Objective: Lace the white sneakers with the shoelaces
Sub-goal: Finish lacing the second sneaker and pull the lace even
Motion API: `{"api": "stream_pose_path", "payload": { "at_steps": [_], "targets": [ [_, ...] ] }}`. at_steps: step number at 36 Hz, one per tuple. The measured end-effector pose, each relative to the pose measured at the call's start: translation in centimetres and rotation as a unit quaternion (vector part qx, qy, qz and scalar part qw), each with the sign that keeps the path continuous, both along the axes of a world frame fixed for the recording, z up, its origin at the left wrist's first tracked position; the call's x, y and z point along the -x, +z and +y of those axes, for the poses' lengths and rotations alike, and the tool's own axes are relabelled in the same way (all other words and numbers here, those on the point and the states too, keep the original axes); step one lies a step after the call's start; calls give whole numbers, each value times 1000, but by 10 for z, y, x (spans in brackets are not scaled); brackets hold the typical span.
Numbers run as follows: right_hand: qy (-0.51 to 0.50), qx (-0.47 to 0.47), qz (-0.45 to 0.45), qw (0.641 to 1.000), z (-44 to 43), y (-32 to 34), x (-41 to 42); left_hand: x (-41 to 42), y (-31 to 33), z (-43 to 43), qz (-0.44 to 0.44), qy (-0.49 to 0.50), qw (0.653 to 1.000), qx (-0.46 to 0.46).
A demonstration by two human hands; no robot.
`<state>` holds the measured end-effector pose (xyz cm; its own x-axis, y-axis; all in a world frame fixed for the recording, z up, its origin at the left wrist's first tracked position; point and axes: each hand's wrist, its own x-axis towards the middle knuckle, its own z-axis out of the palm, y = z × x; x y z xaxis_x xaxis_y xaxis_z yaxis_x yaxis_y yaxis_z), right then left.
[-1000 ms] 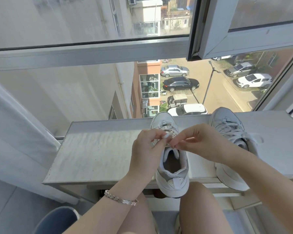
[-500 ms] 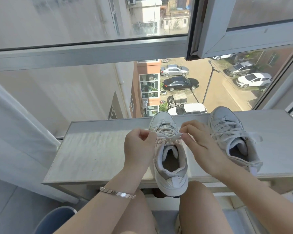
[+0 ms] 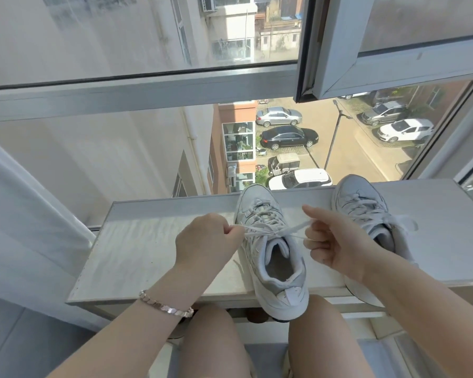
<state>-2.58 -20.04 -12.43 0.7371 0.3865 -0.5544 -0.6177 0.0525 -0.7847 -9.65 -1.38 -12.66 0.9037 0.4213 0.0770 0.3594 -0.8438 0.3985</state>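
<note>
Two white sneakers stand on a white window ledge (image 3: 148, 249), toes toward the glass. The near sneaker (image 3: 273, 257) is laced, and its heel overhangs the ledge's front edge. Its shoelace (image 3: 268, 231) crosses above the tongue and stretches out to both sides. My left hand (image 3: 208, 241) pinches the lace end left of the shoe. My right hand (image 3: 336, 241) grips the other end on the right, pulling it taut. The second sneaker (image 3: 366, 208) sits to the right, laced with a tied bow, partly hidden behind my right hand and forearm.
A window pane rises directly behind the ledge, and an open sash (image 3: 393, 50) hangs at upper right. A white curtain (image 3: 19, 227) falls at the left. My bare knees (image 3: 216, 347) are below the ledge's front edge. A silver bracelet (image 3: 165, 306) is on my left wrist.
My hands were close together over the sneaker's top eyelets and have moved apart sideways, drawing the two lace ends out tight. The right sneaker is now less covered by my arm.
</note>
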Motion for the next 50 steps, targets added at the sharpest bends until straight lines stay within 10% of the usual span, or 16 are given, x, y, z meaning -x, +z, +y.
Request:
{"api": "stream_pose_path", "payload": {
  "at_steps": [5,26,29,39,45,50],
  "targets": [
    [-19,-18,19,999,-4,1,0,2,-7,3,4,37,981,190],
    [-45,95,-147,984,-18,8,4,2,-14,7,8,32,968,249],
    [60,249,-290,922,-18,12,7,3,-12,9,-4,26,970,243],
    [323,506,-571,560,10,11,22,-13,25,9,20,29,906,422],
    [175,363,-713,574,17,2,36,-34,43,-6,45,-22,886,461],
    [287,293,-697,588,30,-7,47,-47,50,-24,99,-76,880,458]
  ]
}}
